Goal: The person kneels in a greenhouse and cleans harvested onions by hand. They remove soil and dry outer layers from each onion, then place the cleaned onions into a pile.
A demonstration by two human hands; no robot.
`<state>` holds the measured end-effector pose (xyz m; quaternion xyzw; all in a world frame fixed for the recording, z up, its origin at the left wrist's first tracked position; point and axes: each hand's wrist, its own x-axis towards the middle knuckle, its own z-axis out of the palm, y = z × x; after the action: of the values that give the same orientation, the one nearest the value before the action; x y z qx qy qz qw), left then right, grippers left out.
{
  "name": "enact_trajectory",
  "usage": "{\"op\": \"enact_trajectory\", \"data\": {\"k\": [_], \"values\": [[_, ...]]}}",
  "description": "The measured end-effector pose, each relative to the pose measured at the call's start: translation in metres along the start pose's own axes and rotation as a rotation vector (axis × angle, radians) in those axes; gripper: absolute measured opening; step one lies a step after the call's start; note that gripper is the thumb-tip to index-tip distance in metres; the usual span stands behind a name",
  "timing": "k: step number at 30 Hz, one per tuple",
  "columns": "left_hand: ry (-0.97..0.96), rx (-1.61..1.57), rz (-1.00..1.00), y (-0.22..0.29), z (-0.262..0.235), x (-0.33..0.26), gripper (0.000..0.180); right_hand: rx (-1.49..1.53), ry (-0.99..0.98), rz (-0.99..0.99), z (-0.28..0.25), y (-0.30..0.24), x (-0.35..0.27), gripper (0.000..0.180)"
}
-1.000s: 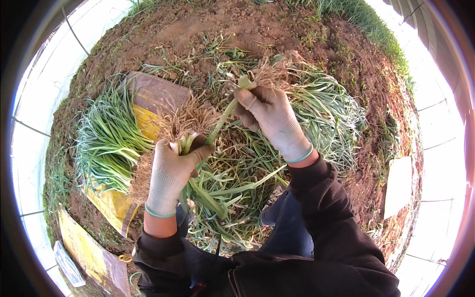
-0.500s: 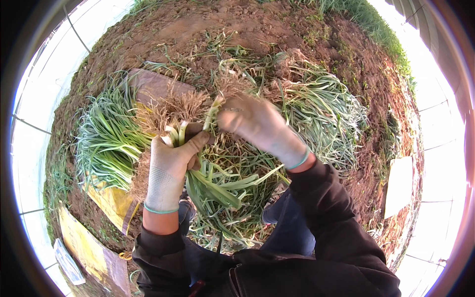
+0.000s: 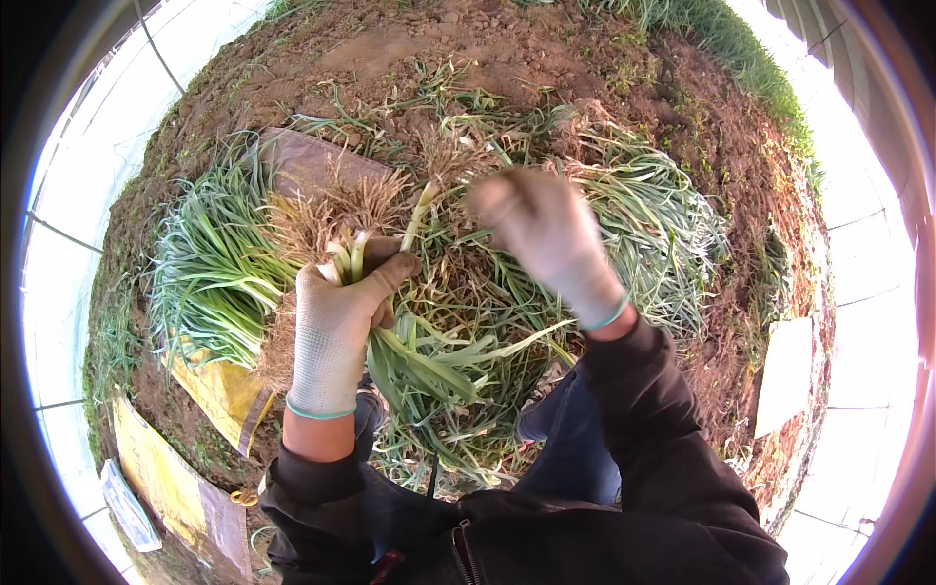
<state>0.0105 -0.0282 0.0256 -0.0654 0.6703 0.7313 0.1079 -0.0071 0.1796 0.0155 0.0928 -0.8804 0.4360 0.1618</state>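
My gloved left hand (image 3: 341, 302) is closed around several stalks of green garlic or leek (image 3: 417, 216), their white stems and brown bushy roots up and their leaves hanging below the fist. One stalk stands a little apart from the others, past the thumb. To the right of that stalk's roots is my gloved right hand (image 3: 546, 224), smeared by motion, so its fingers cannot be read. A heap of the same plants (image 3: 214, 263) lies at the left, roots toward the middle. Another pile (image 3: 643, 219) lies beyond my right hand.
Loose leaves and trimmings (image 3: 458, 390) cover the ground between my legs. Yellow sheeting (image 3: 219, 395) lies under the left heap, with another yellow sheet (image 3: 166, 468) at lower left. A pale flat board (image 3: 785, 375) is at the right. Bare brown soil (image 3: 390, 49) stretches ahead.
My right hand has moved right, away from the stalk's stem and roots. The left hand keeps its hold on the stalks in nearly the same place.
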Motion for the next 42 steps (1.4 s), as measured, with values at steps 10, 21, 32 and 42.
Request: {"op": "enact_trajectory", "data": {"k": [10, 21, 32, 42], "values": [[0.050, 0.080, 0.022, -0.001, 0.001, -0.003, 0.017, 0.041, 0.357, 0.216, -0.014, 0.002, 0.015, 0.040], [0.039, 0.264, 0.040, -0.009, 0.007, 0.004, 0.020, -0.158, -0.251, -0.006, 0.019, -0.026, -0.005, 0.040], [0.009, 0.196, -0.011, -0.006, 0.003, 0.003, 0.019, 0.138, -0.076, 0.102, -0.007, 0.009, 0.006, 0.029], [-0.120, 0.384, -0.009, -0.002, 0.006, -0.003, 0.022, 0.326, -0.205, 0.172, 0.013, -0.020, -0.002, 0.033]]}}
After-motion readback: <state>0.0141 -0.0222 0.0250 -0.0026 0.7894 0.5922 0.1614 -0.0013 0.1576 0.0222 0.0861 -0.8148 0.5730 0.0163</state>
